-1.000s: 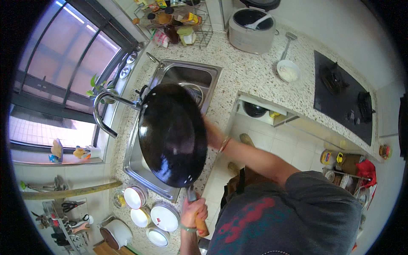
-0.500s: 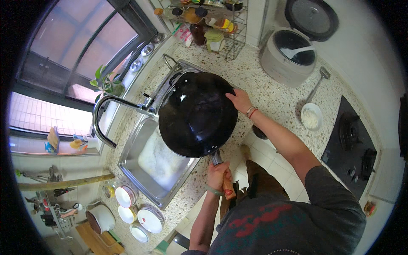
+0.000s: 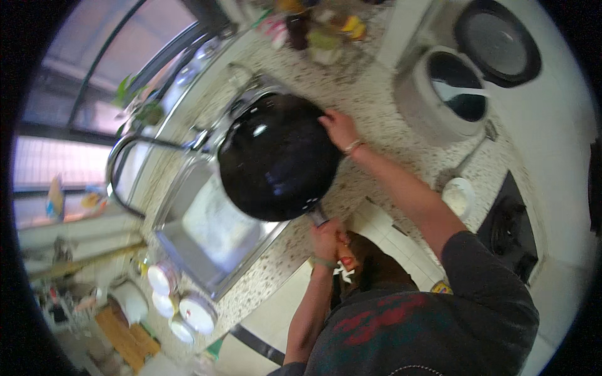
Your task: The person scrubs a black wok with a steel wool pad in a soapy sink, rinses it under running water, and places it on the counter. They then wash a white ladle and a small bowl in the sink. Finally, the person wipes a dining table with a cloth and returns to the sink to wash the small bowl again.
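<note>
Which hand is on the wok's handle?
The left hand, with the green wristband, is wrapped around the handle; the right hand touches the edge of the wok instead.

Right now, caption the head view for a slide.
A wok partly over the sink, its handle gripped by the left hand, the right hand touching its edge.

Between wok (image 3: 279,156) and cooker (image 3: 417,103), the counter (image 3: 373,84) leaves passage; the tap (image 3: 157,141) bars the sink's (image 3: 182,258) back edge.
</note>
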`<state>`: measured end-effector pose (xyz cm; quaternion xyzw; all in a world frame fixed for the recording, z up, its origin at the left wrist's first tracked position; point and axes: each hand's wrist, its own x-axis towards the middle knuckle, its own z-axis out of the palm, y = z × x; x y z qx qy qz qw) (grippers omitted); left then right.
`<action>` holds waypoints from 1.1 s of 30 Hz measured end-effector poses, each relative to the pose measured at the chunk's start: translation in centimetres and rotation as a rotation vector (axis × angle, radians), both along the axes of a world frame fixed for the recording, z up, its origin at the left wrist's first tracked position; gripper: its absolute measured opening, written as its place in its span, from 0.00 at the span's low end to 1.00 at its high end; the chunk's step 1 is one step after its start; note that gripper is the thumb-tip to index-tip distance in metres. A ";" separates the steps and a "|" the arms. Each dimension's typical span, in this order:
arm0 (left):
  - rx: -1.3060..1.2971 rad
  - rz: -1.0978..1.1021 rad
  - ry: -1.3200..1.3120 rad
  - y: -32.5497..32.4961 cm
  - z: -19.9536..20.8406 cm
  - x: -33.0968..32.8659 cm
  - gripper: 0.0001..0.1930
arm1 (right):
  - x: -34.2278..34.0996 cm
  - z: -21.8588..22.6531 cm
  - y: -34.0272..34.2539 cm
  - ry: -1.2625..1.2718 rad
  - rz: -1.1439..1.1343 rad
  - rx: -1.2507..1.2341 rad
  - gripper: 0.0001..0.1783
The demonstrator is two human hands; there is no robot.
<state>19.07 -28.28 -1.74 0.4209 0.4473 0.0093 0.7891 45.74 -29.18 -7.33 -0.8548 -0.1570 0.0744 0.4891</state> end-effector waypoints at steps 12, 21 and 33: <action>-0.044 0.075 0.028 -0.9 -3.4 2.4 0.10 | -2.6 0.2 -1.6 -0.288 0.051 -0.160 0.18; 0.437 -0.160 0.059 2.5 -4.3 1.0 0.21 | -5.4 5.3 -3.0 0.028 0.330 0.116 0.11; -0.582 -0.194 -0.665 2.5 8.6 11.6 0.29 | 5.1 15.3 -14.2 -0.039 0.089 0.268 0.12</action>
